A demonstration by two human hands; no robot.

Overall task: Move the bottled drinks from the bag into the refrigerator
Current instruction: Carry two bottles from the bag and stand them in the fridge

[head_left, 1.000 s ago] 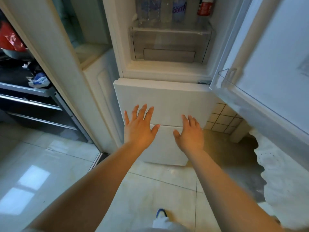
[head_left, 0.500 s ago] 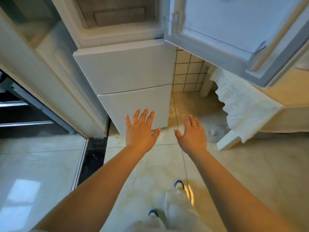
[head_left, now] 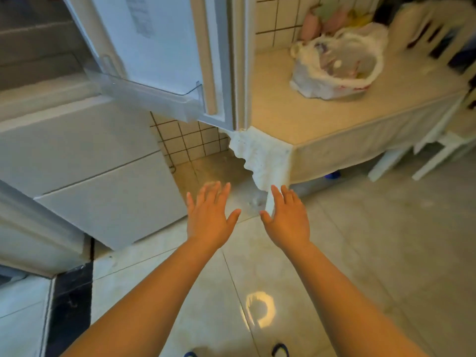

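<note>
Closest to the person, down at 6 o'clock, the tips of two blue shoes (head_left: 280, 349) poke out on the pale floor (head_left: 373, 253), so the person is standing and looking down. Both arms reach forward over the floor. The left hand (head_left: 209, 218) and the right hand (head_left: 289, 219) sit side by side near the middle, palms down, fingers straight and spread wide, and they hold nothing at all. I think they are empty and ready because the next job is to pick up a drink, and spread fingers are good for grabbing. To the left, from about 9 to 10 o'clock, stands the white refrigerator (head_left: 85, 161) with its lower drawers closed. Its upper door (head_left: 154, 47) is swung wide open at about 11 to 12 o'clock, and a clear door shelf (head_left: 149, 94) shows along its bottom edge. The door is likely left open so drinks can go straight in without stopping to pull it. Farther away, at about 1 o'clock, a desk (head_left: 296, 114) with a pale cloth stands just beside the open door. On it sits the white plastic bag (head_left: 337, 65), with its mouth open and rolled down, well apart from both hands. The picture is blurry there, so I cannot tell which shapes inside are the bottled drinks. Behind the desk, at about 2 o'clock, is a white chair (head_left: 432, 32).
</note>
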